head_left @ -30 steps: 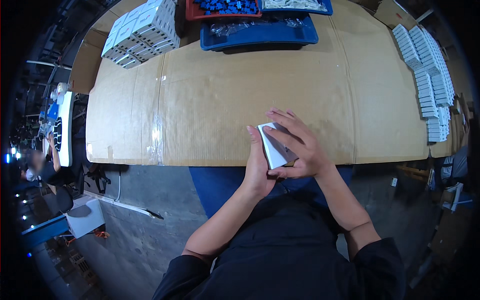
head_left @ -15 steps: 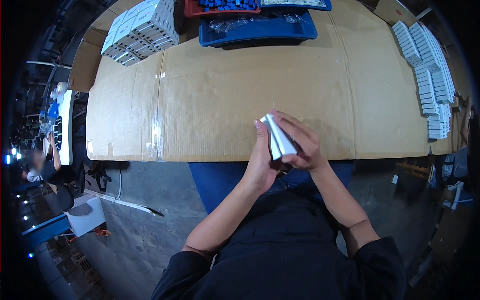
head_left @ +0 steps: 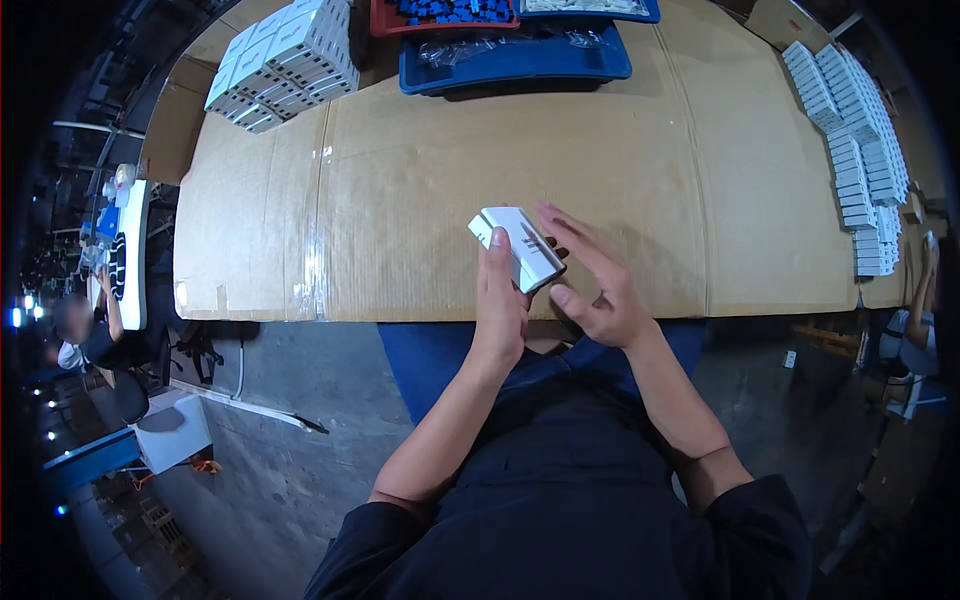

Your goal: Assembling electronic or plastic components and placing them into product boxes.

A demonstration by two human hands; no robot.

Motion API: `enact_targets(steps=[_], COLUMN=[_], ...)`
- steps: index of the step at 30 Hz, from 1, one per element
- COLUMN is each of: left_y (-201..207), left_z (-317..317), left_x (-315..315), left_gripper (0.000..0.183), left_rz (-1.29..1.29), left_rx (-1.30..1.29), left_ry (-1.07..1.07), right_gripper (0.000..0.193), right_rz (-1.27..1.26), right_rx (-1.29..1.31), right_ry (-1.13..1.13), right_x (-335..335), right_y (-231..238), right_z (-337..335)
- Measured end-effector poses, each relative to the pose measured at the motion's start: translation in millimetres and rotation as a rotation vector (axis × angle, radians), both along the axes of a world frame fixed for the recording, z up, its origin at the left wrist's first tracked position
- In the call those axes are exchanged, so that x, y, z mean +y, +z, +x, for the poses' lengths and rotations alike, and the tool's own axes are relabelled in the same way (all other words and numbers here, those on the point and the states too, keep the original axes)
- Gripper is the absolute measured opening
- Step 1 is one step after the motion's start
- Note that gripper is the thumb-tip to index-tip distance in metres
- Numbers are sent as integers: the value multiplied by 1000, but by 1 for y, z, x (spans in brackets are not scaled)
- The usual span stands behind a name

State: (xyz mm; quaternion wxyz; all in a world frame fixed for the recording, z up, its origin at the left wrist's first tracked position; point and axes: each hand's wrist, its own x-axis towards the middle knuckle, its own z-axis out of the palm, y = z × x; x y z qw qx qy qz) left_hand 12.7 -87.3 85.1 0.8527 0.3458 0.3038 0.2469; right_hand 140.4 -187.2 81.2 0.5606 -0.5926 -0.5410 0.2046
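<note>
A small white rectangular plastic case (head_left: 524, 243) is held tilted over the front edge of the cardboard-covered table. It has dark markings on its upper face and a dark strip along its right edge. My left hand (head_left: 502, 318) is closed on it, the thumb lying along its left side; the other fingers are mostly hidden beneath. Just right of the case is my right hand (head_left: 606, 296), open, its fingers and thumb spread apart. Dark fingertip-like shapes show behind the case's right edge.
A cardboard sheet (head_left: 450, 180) covers the table. Stacked white cases (head_left: 290, 60) stand far left, with more rows (head_left: 860, 150) at right. A red tray (head_left: 385, 20) of blue pieces and a blue tray (head_left: 515, 80) sit at the back. A person (head_left: 110, 335) sits far left.
My right hand has let go of the case and opened to its right. The case has moved slightly left and turned, so its broad marked face now shows upward in my left hand.
</note>
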Motion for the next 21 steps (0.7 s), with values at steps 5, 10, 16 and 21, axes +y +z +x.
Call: enact_targets(steps=[5, 10, 16, 21], left_y=[-6, -10, -22, -24], left_z=[0, 4, 6, 8], left_x=[-2, -8, -10, -10], left_gripper=[64, 63, 59, 57], left_rz=[-27, 18, 56, 71], left_rx=[117, 141, 157, 211], left_ry=[0, 60, 101, 106], right_gripper=[51, 47, 43, 36], right_rz=[-13, 42, 11, -15], right_rx=[-121, -313, -415, -303], right_ry=[-49, -107, -120, -194], right_x=[1, 5, 3, 5], right_y=[-18, -21, -30, -27], right_z=[-9, -12, -13, -23])
